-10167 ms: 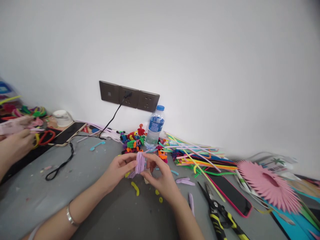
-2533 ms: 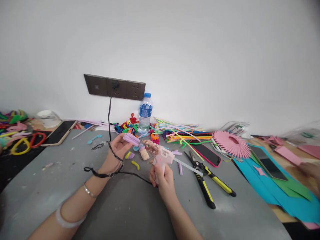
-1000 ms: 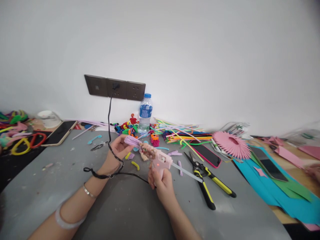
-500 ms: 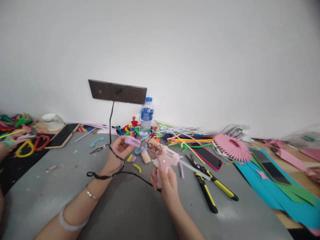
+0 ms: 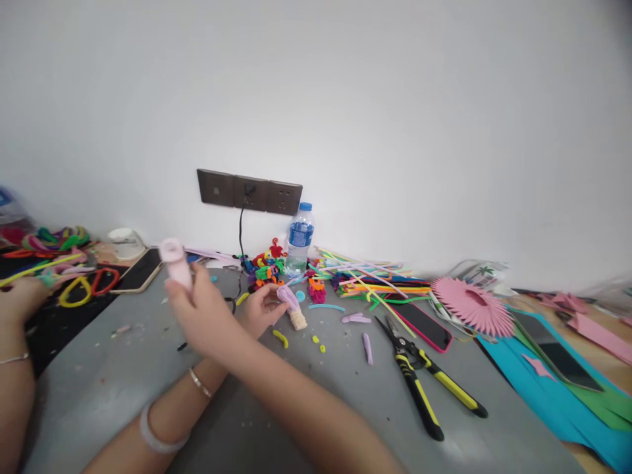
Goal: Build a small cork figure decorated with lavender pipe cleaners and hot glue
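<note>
Pinching a purple piece (image 5: 288, 297) at two o'clock: left grip (image 5: 259, 313). Right grip (image 5: 208, 319) wraps a pink glue gun (image 5: 176, 264), eleven o'clock.

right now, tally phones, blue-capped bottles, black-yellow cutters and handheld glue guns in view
Phones: 3 (beige-edged phone, pink-cased phone, far-right phone)
Blue-capped bottle: 1
Black-yellow cutters: 1
Glue gun, in the right hand: 1
Total: 6
</note>
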Available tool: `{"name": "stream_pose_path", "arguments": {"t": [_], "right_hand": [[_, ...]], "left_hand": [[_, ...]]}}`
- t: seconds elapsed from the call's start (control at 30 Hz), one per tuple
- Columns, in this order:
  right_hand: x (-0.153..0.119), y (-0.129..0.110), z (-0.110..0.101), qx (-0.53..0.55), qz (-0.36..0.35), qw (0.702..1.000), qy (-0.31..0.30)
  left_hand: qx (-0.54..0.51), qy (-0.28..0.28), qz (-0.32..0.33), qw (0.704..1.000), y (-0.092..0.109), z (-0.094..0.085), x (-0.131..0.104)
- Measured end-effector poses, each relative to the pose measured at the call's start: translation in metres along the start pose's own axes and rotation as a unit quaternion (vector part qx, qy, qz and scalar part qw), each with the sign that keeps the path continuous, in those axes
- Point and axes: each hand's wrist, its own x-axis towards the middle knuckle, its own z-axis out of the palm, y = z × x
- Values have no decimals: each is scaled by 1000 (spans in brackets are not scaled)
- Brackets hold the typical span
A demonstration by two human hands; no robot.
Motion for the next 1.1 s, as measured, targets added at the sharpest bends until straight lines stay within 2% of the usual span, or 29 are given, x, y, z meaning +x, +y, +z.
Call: {"name": "stream_pose_path", "arguments": {"t": [0.13, 0.27, 0.4, 0.5, 0.57, 0.63, 0.7, 0.77, 0.83, 0.93, 1.0, 1.1], "right_hand": [[24, 21, 36, -153, 48, 984, -72], [31, 39, 57, -223, 82, 963, -129], [23, 41, 62, -254, 78, 957, -118], [4, 33, 54, -284, 25, 955, -85], [-16, 26, 37, -294, -42, 953, -64], [-40, 22, 12, -272, -127, 953, -32], [-67, 27, -23, -220, -143, 965, 18], [-93, 44, -63, -178, -78, 977, 83], [-120, 71, -106, -184, 36, 971, 149], [-156, 115, -159, -288, 211, 911, 205], [-174, 137, -180, -324, 304, 877, 184], [-187, 154, -188, -324, 352, 863, 163]], "left_hand": [[-10, 3, -11, 1000, 5, 1, 3], [-15, 14, -21, 1000, 6, -1, 4], [-6, 17, -22, 1000, 5, -6, 4], [-2, 15, -3, 1000, 2, -9, 6], [-1, 25, 3, 1000, 0, -10, 9], [-6, 40, -7, 999, 0, -10, 11], [-20, 50, -22, 998, 1, -8, 12], [-26, 44, -28, 998, 5, -7, 10], [-7, 32, -20, 999, 9, -6, 7], [4, 42, -19, 999, 14, -3, 4], [-1, 41, -30, 999, 15, 0, 2], [-9, 32, -49, 998, 17, 4, -1]]}}
